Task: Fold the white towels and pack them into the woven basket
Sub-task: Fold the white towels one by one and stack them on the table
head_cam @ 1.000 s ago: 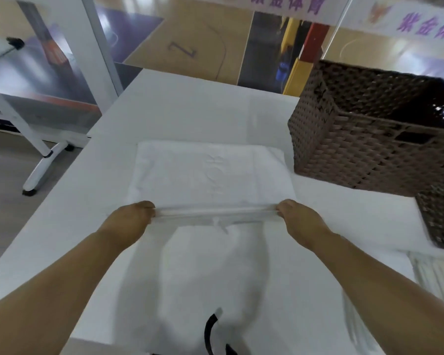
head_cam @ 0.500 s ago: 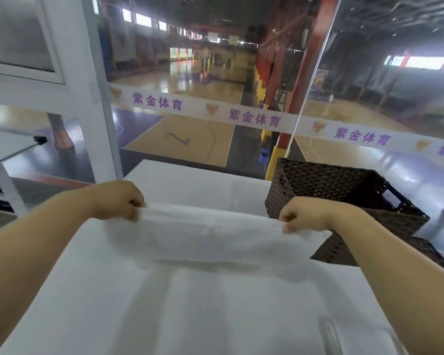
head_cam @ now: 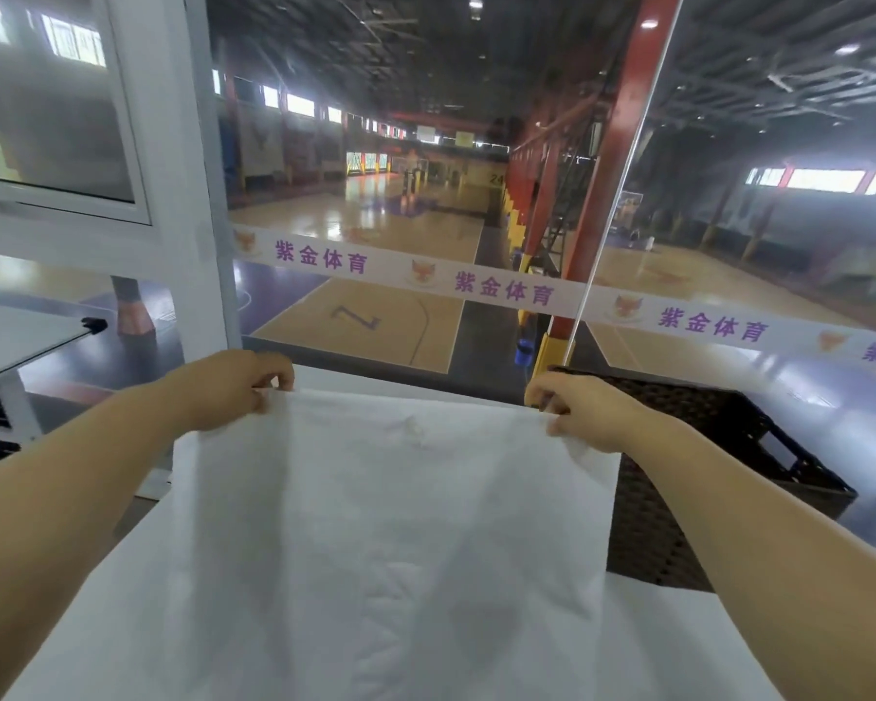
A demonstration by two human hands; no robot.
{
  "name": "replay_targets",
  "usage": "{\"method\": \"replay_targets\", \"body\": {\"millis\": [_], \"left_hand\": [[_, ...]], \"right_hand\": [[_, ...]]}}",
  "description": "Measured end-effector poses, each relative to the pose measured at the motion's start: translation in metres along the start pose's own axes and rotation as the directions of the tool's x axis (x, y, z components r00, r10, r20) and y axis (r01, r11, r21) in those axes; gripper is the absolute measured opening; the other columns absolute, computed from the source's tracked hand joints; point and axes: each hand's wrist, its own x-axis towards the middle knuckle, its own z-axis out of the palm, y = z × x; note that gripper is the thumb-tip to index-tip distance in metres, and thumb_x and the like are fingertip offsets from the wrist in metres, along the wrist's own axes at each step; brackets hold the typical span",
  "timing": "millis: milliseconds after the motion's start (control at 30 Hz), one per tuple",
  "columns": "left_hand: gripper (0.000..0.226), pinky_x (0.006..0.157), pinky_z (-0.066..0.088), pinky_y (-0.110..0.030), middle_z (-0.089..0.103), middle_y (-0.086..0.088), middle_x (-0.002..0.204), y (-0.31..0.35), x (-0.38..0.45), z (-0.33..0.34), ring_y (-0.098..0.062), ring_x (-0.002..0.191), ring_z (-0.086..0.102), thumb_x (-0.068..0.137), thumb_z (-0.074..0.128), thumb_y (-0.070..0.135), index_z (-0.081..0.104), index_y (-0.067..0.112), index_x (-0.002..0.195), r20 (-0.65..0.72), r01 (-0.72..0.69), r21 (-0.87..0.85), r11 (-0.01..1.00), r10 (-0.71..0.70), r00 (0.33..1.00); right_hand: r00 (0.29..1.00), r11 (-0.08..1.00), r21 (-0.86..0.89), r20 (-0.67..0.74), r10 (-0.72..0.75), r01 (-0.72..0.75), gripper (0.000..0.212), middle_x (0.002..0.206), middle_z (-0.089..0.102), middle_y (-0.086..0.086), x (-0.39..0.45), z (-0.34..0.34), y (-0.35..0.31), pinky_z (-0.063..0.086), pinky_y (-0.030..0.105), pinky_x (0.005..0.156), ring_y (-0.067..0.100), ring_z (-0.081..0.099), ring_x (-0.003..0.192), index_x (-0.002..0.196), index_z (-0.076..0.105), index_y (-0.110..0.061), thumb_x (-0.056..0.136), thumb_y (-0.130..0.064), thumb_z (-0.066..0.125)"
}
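A white towel [head_cam: 390, 523] hangs spread out in front of me, held up by its top edge above the white table [head_cam: 678, 645]. My left hand [head_cam: 233, 387] pinches the towel's top left corner. My right hand [head_cam: 577, 409] pinches the top right corner. The towel's lower part drapes down toward the table and hides most of it. The dark brown woven basket [head_cam: 704, 447] stands on the table at the right, behind my right forearm, partly covered by the towel's right edge.
A glass wall with a white banner strip [head_cam: 476, 285] runs right behind the table. A white window frame post [head_cam: 193, 194] stands at the left. Another white table edge [head_cam: 31, 336] shows at far left.
Both hands have lifted the towel off the table and raised it higher, so it now hangs open and full length. The view has tilted up from the table toward the hall.
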Motion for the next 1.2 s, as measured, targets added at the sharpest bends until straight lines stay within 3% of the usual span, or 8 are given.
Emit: {"method": "replay_targets", "body": {"millis": [100, 333, 467, 600, 767, 867, 1000, 1200], "left_hand": [[0.027, 0.067, 0.042, -0.022, 0.06, 0.004, 0.091, -0.004, -0.002, -0.014, -0.014, 0.08, 0.055, 0.09, 0.052, 0.001, 0.055, 0.025, 0.103, -0.175, 0.054, -0.118, 0.992, -0.074, 0.982], [0.027, 0.063, 0.035, -0.028, 0.063, -0.002, 0.088, -0.003, -0.036, -0.013, -0.02, 0.076, 0.05, 0.095, 0.047, 0.012, 0.069, 0.026, 0.101, -0.364, 0.031, 0.065, 0.997, -0.005, 0.931], [0.022, 0.068, 0.036, -0.026, 0.066, 0.005, 0.092, -0.02, -0.073, 0.055, -0.019, 0.085, 0.058, 0.092, 0.054, 0.011, 0.068, 0.027, 0.096, -0.163, 0.028, 0.025, 0.999, -0.024, 0.986], [0.025, 0.077, 0.041, -0.023, 0.066, 0.009, 0.098, -0.035, -0.127, 0.147, -0.011, 0.09, 0.057, 0.09, 0.055, 0.011, 0.066, 0.03, 0.101, 0.152, 0.113, 0.015, 0.994, -0.114, 0.982], [0.025, 0.071, 0.036, -0.013, 0.057, 0.011, 0.098, -0.028, -0.178, 0.219, -0.004, 0.089, 0.049, 0.083, 0.062, 0.009, 0.066, 0.02, 0.105, 0.636, 0.139, -0.001, 0.99, -0.107, 0.764], [0.028, 0.07, 0.039, -0.013, 0.056, 0.007, 0.098, -0.027, -0.181, 0.221, -0.009, 0.088, 0.052, 0.079, 0.065, 0.007, 0.065, 0.019, 0.105, 0.73, 0.231, -0.011, 0.973, -0.15, 0.666], [0.028, 0.072, 0.036, -0.02, 0.05, 0.008, 0.099, -0.03, -0.156, 0.207, -0.01, 0.092, 0.048, 0.085, 0.059, 0.009, 0.061, 0.018, 0.111, 0.668, 0.191, 0.056, 0.98, -0.179, 0.723], [0.037, 0.076, 0.048, -0.031, 0.06, -0.005, 0.105, -0.044, -0.115, 0.212, -0.025, 0.09, 0.058, 0.088, 0.043, 0.002, 0.057, 0.025, 0.114, 0.327, 0.311, 0.089, 0.946, -0.322, 0.889]], "right_hand": [[0.98, 1.0, 0.004, -0.197, -0.005, 0.006, 0.04, 0.11, 0.061, 0.001, 0.007, -0.001, -0.003, 0.043, 0.026, 0.077, 0.02, 0.057, 0.095, 0.131, 0.049, -0.025, 0.095, -0.008, 0.05], [0.905, 0.987, -0.053, -0.395, -0.158, 0.149, 0.029, 0.105, 0.068, 0.005, -0.012, 0.01, -0.009, 0.041, 0.027, 0.077, 0.026, 0.06, 0.096, 0.107, 0.069, -0.012, 0.091, 0.002, 0.049], [0.955, 0.988, -0.048, -0.256, -0.152, 0.144, 0.026, 0.116, 0.068, 0.004, -0.028, 0.074, 0.011, 0.041, 0.028, 0.094, 0.025, 0.06, 0.109, 0.113, 0.068, -0.011, 0.093, -0.004, 0.054], [0.991, 0.994, -0.01, 0.077, -0.108, 0.109, 0.02, 0.104, 0.069, 0.0, -0.061, 0.171, 0.029, 0.046, 0.029, 0.084, 0.021, 0.062, 0.097, 0.105, 0.069, -0.019, 0.094, -0.012, 0.054], [0.848, 0.996, 0.003, 0.525, -0.074, 0.086, 0.016, 0.092, 0.057, -0.01, -0.098, 0.243, 0.032, 0.041, 0.015, 0.07, 0.009, 0.052, 0.084, 0.09, 0.063, -0.027, 0.087, -0.011, 0.061], [0.759, 1.0, 0.012, 0.651, -0.03, 0.029, 0.017, 0.086, 0.054, -0.012, -0.098, 0.245, 0.031, 0.045, 0.02, 0.071, 0.006, 0.05, 0.076, 0.094, 0.064, -0.027, 0.085, -0.013, 0.066], [0.804, 0.999, 0.019, 0.594, -0.034, 0.029, 0.015, 0.089, 0.053, -0.01, -0.079, 0.234, 0.028, 0.038, 0.013, 0.06, 0.0, 0.047, 0.071, 0.092, 0.058, -0.026, 0.089, -0.011, 0.059], [0.974, 0.997, -0.035, 0.214, 0.073, -0.068, 0.034, 0.104, 0.057, 0.002, -0.036, 0.238, 0.021, 0.041, 0.028, 0.073, 0.021, 0.053, 0.093, 0.113, 0.059, -0.02, 0.092, -0.001, 0.042]]}}
